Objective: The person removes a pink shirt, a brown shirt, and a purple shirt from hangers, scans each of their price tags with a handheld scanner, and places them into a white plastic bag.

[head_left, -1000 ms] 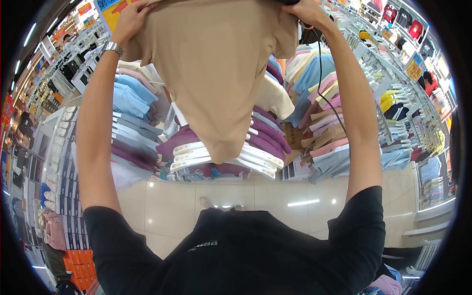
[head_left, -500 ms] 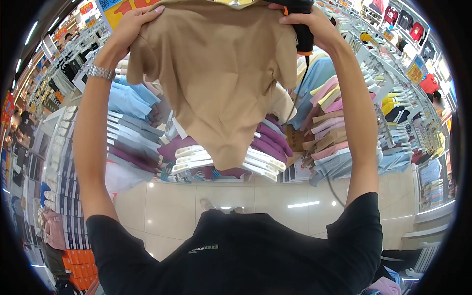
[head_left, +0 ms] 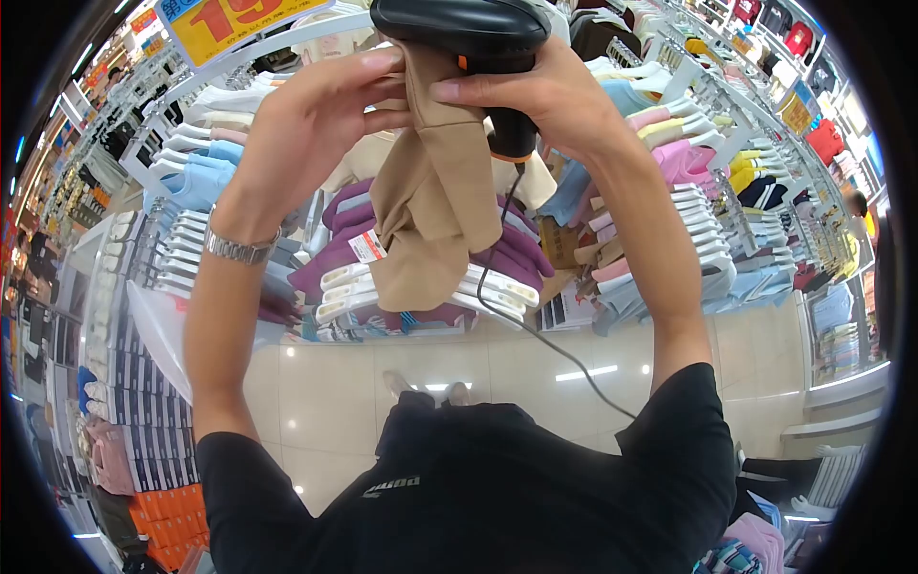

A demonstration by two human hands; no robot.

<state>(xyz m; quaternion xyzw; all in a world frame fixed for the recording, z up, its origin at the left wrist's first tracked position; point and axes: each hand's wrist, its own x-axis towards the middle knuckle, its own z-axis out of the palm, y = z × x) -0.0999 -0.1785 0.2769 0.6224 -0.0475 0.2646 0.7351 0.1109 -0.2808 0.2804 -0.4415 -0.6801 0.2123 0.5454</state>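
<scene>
Hanging bunched between your hands, the tan shirt (head_left: 441, 177) needs a gentle, steady hold. Your left hand (head_left: 311, 120) touches its side; I can't tell if it grips. Your right hand (head_left: 559, 100) holds the black scanner (head_left: 459, 27). Best let the cord (head_left: 574, 360) dangle clear.

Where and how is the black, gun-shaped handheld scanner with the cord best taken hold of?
Take the scanner by its narrow handle, probably best from the right, where the right hand is. The handle looks slim enough to wrap, below a wide rounded head; the thin dark cord leaves its lower end, and the beige fabric garment crowds the left side.
</scene>
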